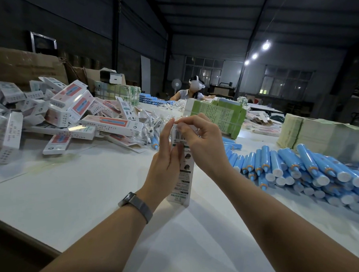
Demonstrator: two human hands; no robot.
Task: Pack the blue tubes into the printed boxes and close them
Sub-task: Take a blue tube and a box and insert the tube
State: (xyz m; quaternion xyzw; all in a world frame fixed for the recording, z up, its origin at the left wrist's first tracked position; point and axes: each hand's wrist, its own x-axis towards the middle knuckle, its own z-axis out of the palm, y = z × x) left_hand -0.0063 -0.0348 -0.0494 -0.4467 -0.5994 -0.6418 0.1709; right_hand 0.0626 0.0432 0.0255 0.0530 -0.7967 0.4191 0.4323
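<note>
Standing upright on the tabletop in the head view, one printed box sits centre frame betw. both hands. Left hand lies flat w/ straight fingers against the box's left side, steadying it. Right hand is curled over the top end, fingertips pinching what looks like the top flap, so prob. the closing step is under way. Whether a tube is already inside: can't tell, box walls hide it.

Blue tubes lie heaped on the right, well apart from the held box; a few more sit just behind the hands. Pile of boxes on the left looks closed & finished, though ends aren't all visible. Green-printed stacks sit behind; their nature is unclear.

Handling, as a judgement: box is thin card, light, dents easily, so hold it by the long side walls & push the flap w/ fingertips only, not squeezing the middle. Tubes look like smooth plastic, light, likely to roll; best gripped around the body.

Hard to read: print on the box, blurred. Top flap itself is mostly covered by the right fingers. Another person sits far back, wearing a headset.
</note>
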